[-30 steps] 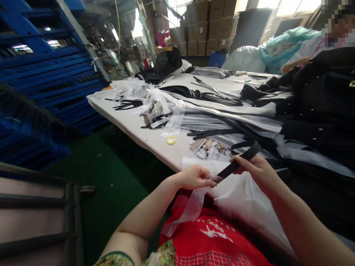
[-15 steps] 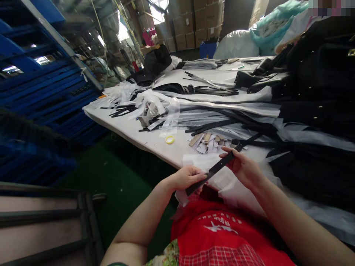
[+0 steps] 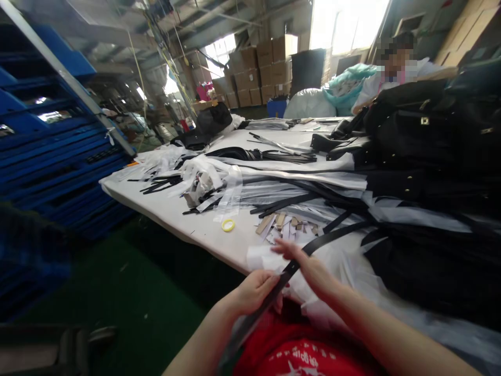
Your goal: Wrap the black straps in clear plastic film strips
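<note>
A long black strap [image 3: 291,267] with small holes runs from my lap up toward the table on the right. My left hand [image 3: 254,292] is closed around it, thumb on top. My right hand [image 3: 309,263] lies against the strap a little farther up, its fingers stretched out and slightly blurred. Beyond the hands, a pile of small card and paper pieces [image 3: 284,225] sits on the white table [image 3: 203,230]. White tissue sheets [image 3: 266,257] lie close by at the table's edge. The strap's lower end is smeared by motion.
A yellow tape ring [image 3: 228,225] lies near the table edge. Several black straps [image 3: 289,203] and white strips spread across the table. Black bags [image 3: 415,130] are heaped at right, with a person [image 3: 395,68] behind them. Blue pallets [image 3: 58,162] are stacked at left.
The camera view has tilted up, showing more of the person behind the bags. My right hand has come nearer to my left, fingers extended. More strap now trails below my left hand.
</note>
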The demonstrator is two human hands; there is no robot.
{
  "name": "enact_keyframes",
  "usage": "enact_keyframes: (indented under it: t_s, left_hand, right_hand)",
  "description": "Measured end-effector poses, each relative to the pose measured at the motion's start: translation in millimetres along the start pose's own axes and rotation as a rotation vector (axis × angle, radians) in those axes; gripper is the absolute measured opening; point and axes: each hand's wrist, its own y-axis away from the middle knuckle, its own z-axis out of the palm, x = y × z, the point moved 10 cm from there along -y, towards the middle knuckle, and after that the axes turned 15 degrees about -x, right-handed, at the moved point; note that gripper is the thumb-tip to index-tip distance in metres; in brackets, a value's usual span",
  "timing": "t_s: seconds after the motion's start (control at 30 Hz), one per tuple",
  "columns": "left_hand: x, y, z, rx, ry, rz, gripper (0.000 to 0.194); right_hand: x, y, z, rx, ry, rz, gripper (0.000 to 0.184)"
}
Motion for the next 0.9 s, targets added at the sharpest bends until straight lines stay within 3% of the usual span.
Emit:
enact_keyframes:
  t_s: [0.07, 0.1, 0.2, 0.27, 0.4, 0.57, 0.63, 0.77, 0.9]
  left_hand:
    - [1.5, -5.7, -1.2, 0.026, -0.007, 0.024, 0.063]
    - [-0.2, -8.1, -0.8, 0.027, -0.016, 0.017, 0.062]
    - [-10.6, -14.4, 2.7, 0.002, -0.005, -0.039, 0.061]
    - [-12.8, -20.2, 3.2, 0.011, 0.065, -0.032, 0.063]
    - [0.6, -32.9, -0.6, 0.065, 0.108, 0.056, 0.064]
    - [11.0, -40.0, 5.6, 0.003, 0.069, 0.034, 0.062]
    - [20.8, -42.5, 7.5, 0.011, 0.072, 0.068, 0.063]
    - [38.1, -50.3, 14.9, -0.006, 0.102, 0.128, 0.062]
    - [35.9, -55.5, 22.3, -0.052, 0.151, 0.117, 0.063]
  right_hand:
    - [13.1, -1.7, 13.9, -0.121, -0.039, 0.112, 0.059]
    - [13.6, -1.9, 11.1, -0.114, -0.106, 0.11, 0.059]
    - [-0.3, 0.3, -24.2, 0.089, -0.276, -0.039, 0.061]
    - [-4.2, 0.8, -33.5, 0.133, -0.224, -0.07, 0.065]
    - [6.1, -4.9, -7.4, -0.072, -0.021, 0.054, 0.067]
    - [-29.4, 4.5, -46.6, 0.122, -0.188, -0.16, 0.056]
    - [-33.1, 4.7, -46.9, 0.083, -0.188, -0.137, 0.057]
    - [-19.0, 8.8, -27.9, -0.065, -0.074, 0.021, 0.059]
    - [-22.2, 20.8, -43.8, 0.016, -0.078, -0.04, 0.059]
